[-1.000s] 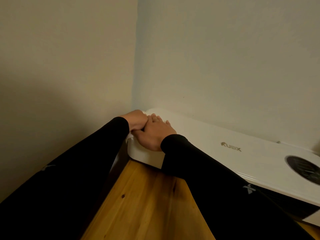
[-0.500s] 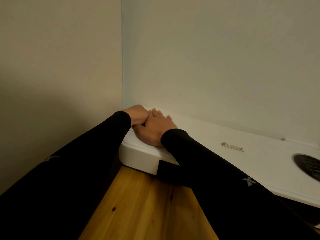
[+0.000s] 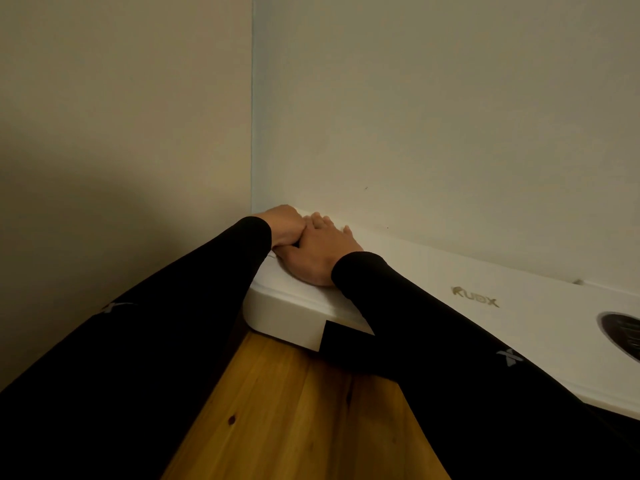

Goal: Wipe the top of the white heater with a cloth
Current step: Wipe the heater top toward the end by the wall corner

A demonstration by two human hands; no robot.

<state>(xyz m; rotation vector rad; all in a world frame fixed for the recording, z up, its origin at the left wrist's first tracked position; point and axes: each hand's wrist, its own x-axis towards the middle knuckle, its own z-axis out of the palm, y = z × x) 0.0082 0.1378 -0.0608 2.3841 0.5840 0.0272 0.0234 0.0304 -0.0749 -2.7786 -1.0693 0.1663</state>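
Observation:
The white heater [image 3: 433, 275] runs along the back wall into the room's corner, with a gold logo [image 3: 476, 296] on its flat top. Both hands rest on the top's left end, in black sleeves. My left hand [image 3: 282, 225] is curled against the corner. My right hand [image 3: 320, 254] lies palm down beside it, its fingers over the left hand's knuckles. No cloth shows plainly; a pale edge [image 3: 272, 255] under the hands could be white cloth or the heater itself.
A dark round grille [image 3: 621, 336] sits in the heater's top at the right edge. The side wall [image 3: 121, 133] and back wall [image 3: 433, 116] close in the corner. A wooden floor [image 3: 294, 410] lies below, and a black panel [image 3: 341, 344] fronts the heater.
Both hands have slid together along the heater's top, deeper into the corner. My view has shifted, so the heater's left end sits further right in frame.

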